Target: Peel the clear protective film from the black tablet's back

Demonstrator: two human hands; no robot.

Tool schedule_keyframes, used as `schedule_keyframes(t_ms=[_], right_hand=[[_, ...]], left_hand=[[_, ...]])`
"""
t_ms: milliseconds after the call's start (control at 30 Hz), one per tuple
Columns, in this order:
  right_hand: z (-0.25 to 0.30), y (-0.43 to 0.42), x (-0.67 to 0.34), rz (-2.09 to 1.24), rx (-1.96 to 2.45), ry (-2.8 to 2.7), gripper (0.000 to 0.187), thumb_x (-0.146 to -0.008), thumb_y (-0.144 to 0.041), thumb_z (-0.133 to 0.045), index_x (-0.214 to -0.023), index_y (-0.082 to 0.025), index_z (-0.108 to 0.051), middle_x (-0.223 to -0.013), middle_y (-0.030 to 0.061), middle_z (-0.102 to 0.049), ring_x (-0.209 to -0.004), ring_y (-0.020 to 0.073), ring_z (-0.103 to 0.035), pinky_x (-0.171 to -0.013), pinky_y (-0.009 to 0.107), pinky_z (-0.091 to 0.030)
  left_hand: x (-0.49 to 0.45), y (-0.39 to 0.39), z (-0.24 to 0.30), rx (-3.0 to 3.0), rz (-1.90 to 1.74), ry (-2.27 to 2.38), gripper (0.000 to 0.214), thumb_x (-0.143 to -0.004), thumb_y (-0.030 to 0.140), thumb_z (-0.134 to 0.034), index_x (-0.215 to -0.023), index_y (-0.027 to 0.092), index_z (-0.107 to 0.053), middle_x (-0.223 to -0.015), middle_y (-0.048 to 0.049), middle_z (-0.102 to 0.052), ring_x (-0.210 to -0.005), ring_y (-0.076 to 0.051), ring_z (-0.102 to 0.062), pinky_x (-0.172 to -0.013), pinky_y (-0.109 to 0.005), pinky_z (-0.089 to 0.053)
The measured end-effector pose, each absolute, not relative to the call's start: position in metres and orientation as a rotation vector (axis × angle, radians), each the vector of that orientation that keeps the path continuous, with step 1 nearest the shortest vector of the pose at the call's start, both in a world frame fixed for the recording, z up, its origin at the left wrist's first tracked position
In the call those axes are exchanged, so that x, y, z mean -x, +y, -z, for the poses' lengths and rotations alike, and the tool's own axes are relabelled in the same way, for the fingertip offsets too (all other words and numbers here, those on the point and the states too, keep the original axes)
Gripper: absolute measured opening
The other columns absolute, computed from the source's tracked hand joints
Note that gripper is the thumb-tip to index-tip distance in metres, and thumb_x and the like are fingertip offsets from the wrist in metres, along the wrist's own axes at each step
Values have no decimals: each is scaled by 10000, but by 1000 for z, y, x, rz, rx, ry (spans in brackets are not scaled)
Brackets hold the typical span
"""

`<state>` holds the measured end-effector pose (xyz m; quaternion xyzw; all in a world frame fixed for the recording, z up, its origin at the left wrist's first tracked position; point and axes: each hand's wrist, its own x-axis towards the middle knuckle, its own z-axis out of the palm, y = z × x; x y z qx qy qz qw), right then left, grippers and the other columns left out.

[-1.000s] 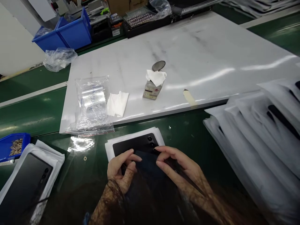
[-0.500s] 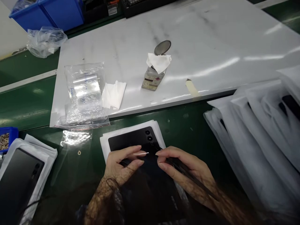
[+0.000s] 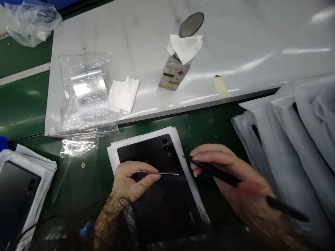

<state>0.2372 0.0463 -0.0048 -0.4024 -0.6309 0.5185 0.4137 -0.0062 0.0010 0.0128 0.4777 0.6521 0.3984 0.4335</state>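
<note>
We can see blue handwriting [image 3: 84,83] on the plastic bag [image 3: 83,104], but only a few strokes, perhaps "log", and we can't read it surely. The bottle's label [image 3: 171,77] and the faint mark [image 3: 192,217] on the tablet [image 3: 154,153] are too small to read.

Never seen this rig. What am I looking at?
No machine here: these are a person's two bare hands, filmed by a camera worn on the head, looking forward and down. All three pictures come from that one view. The right hand grips a slim black pen-shaped tool. The left hand lies over a matte black tablet, camera side up on a white sheet, on a green bench mat. A thin shiny line by that hand is too fine to identify. Beyond lie a white slab, a clear zip bag, a small labelled bottle under a white cloth, and a round metal lid.
</note>
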Motion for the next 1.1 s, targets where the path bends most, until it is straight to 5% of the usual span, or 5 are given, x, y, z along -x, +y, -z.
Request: schedule_keyframes(t_ms=[167,433,1100], right_hand=[[-4,50,-243,-1530,1019,-1500,84,-957,-399,-978,-942,-378,-898,-1134,40,-841,-690,149,-805,-729,262,-751],[-1,49,-232,-1385,985,-1644,133,-972,-280,-947,-904,-353,-859,-867,-6,-834,-702,157,-804,-733,251,-735],[1,49,-223,-1385,985,-1595,170,-941,-223,-952,-856,-335,-855,-853,6,-867,-691,178,-818,-663,275,-721]], left_hand=[[7,1,-11,-1275,-990,1642,38,-656,264,-758,-676,283,-732,-620,29,-761,-555,-183,-719,-527,-224,-592],[8,2,-10,-1345,-985,1627,23,-673,268,-746,-693,268,-734,-634,38,-762,-561,-173,-711,-529,-214,-583],[8,3,-11,-1415,-965,1643,28,-675,264,-744,-697,268,-726,-621,35,-755,-527,-165,-699,-497,-216,-574]])
